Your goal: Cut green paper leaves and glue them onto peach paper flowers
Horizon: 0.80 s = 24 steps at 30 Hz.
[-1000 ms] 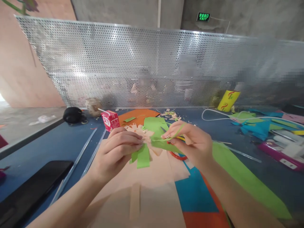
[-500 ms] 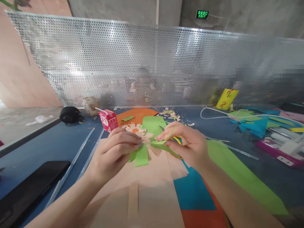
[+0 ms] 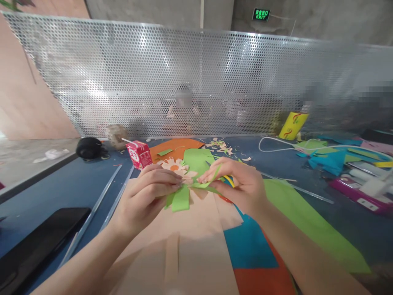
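Between my hands is a paper flower with pale peach petals and green strips below it. My left hand pinches the flower at its left side, where a green paper strip hangs beneath the fingers. Thumb and fingers of my right hand are closed on another green paper strip, whose thin end sticks up past the fingers. Behind the left fingers lies a second peach flower with an orange centre. Yellow-handled scissors are partly hidden by my right hand.
Peach paper sheets lie in front, over blue paper and orange-red paper. A red drink carton with a straw stands behind my left hand. Clear glue sticks and a black phone lie left. Paper scraps and a perforated metal screen are beyond.
My right hand has moved slightly left with its green strip, closer to the flower. My left hand keeps its pinch. The whole view has shifted a little.
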Each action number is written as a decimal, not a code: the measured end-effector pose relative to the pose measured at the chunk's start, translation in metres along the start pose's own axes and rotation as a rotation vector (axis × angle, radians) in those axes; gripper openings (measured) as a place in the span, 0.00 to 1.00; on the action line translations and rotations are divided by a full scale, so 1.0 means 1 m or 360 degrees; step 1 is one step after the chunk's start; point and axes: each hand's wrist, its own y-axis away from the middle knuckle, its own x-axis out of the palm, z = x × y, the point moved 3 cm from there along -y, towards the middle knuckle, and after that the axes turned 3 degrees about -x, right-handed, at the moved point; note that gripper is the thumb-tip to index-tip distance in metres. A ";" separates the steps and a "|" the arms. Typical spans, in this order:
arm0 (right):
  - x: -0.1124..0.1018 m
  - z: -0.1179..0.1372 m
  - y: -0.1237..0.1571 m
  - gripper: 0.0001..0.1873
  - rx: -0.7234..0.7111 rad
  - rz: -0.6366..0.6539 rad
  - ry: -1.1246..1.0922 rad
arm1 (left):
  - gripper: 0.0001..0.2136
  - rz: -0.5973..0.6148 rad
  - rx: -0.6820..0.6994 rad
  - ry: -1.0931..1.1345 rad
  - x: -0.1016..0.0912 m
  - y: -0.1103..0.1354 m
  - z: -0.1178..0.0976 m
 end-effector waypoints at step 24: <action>0.005 -0.001 0.000 0.04 0.0344 0.0156 -0.0190 | 0.14 -0.0087 -0.0144 0.0031 0.001 0.001 0.001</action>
